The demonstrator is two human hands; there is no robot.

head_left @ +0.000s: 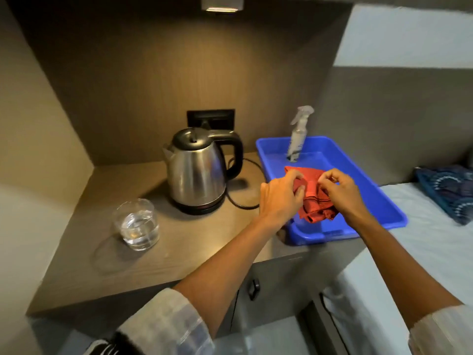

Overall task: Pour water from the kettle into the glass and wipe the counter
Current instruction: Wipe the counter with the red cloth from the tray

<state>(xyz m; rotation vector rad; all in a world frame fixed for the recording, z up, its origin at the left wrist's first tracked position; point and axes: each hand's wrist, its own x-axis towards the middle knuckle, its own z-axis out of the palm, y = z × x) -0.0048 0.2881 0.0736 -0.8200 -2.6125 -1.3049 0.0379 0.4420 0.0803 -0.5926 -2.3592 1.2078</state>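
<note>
Under a small downlight, inside a brown wood-grain alcove, a matte grey-brown laminate counter point(179, 252) is running from the left wall to a bed with a pale sheet point(422, 239) on the right. A black socket plate point(210, 119) is sitting on the back wall.

On the counter, a brushed stainless-steel electric kettle with a black handle point(197, 172) is standing upright on its dark base, lid closed, its black cord point(245, 203) looping across the surface to its right. Well in front and to the left of it, a short clear tumbler glass point(137, 224) is standing upright, holding water to roughly half its height.

Right of the kettle, a bright blue rectangular plastic tray point(378, 201) is overhanging the counter's right end toward the bed. A clear trigger spray bottle point(298, 134) is standing upright at the tray's far end. A crumpled red-orange cloth point(314, 201) is being held above the tray's middle: the left hand point(280, 198) is gripping its left side with fingers curled in, and the right hand point(343, 190) is pinching its upper right edge.

Below the counter, a grey cabinet front with a dark handle point(254, 288) is showing only partly behind the forearms. A dark blue patterned fabric point(448, 190) on the bed is getting cut off at the right edge.
</note>
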